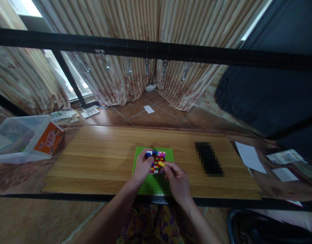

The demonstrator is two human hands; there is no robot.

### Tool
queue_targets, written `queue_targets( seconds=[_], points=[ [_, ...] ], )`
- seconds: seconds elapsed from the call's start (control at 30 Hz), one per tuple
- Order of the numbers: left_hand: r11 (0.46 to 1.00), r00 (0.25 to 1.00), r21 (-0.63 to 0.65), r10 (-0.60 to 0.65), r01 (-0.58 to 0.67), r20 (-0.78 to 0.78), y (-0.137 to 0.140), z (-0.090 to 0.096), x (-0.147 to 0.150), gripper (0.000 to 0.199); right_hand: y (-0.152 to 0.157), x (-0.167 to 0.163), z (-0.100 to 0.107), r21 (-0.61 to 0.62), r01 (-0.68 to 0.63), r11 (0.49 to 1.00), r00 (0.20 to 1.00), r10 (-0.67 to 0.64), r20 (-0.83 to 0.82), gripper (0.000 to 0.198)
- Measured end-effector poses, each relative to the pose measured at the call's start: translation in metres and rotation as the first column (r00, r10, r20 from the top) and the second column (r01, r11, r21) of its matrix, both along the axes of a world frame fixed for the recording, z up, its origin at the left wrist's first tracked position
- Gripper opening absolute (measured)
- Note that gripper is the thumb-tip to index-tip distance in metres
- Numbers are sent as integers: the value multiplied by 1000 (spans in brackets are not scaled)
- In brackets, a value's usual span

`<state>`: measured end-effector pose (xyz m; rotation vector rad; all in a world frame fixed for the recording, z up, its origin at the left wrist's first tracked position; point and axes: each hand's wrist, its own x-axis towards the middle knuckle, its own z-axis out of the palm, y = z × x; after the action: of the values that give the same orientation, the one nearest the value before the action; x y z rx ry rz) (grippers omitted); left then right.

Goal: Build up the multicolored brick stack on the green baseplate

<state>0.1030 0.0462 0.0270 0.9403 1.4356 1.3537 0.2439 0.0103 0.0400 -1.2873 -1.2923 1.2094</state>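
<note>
On the board in front of me lies a green baseplate, studded all over. A block of small multicoloured bricks in red, white, blue, pink and green stands on its upper middle. My left hand is closed around the left side of this block, its thumb lying over the top. Between the thumb and fingers of my right hand is a yellow brick, held tilted over the block's right part. Whether the yellow brick touches the bricks below cannot be made out.
The wooden board spans the table. A blurred black object lies right of the baseplate, white paper farther right. At the left stands a clear plastic bin with an orange label. A black metal bar crosses beyond the table.
</note>
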Motion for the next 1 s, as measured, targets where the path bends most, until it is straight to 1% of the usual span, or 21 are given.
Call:
queue_targets(
  seconds=[0.07,0.17,0.27,0.33,0.43,0.6,0.8,0.9,1.0],
  points=[
    [1000,1000,13,-23,23,10,-2,-1,-1,24,4,1,0,69,-1,998,1000,-1,31,19],
    [997,997,43,-60,58,40,-5,-3,-2,27,15,2,2,208,15,978,995,-35,93,16],
    [996,996,52,-73,70,60,-6,-5,-3,28,28,0,4,254,-15,967,985,-29,171,14],
    [996,996,56,-70,67,49,-6,-7,-3,28,34,-1,5,254,-44,966,975,-14,221,12],
    [995,998,73,-62,60,25,-4,-9,-3,29,40,-4,4,247,-54,967,963,-15,269,11],
    [996,997,69,-63,60,47,-5,-9,-4,28,46,-7,3,227,-74,971,958,7,285,9],
    [997,996,53,-66,63,65,-6,-3,-4,26,52,-10,-1,169,-26,985,984,-5,180,6],
    [996,995,56,-78,74,58,-6,-2,-4,20,53,-14,-6,121,29,992,996,-38,79,7],
    [995,994,45,-90,87,64,-5,-3,-4,19,52,-19,-10,58,91,994,995,-88,-51,9]
  ],
)
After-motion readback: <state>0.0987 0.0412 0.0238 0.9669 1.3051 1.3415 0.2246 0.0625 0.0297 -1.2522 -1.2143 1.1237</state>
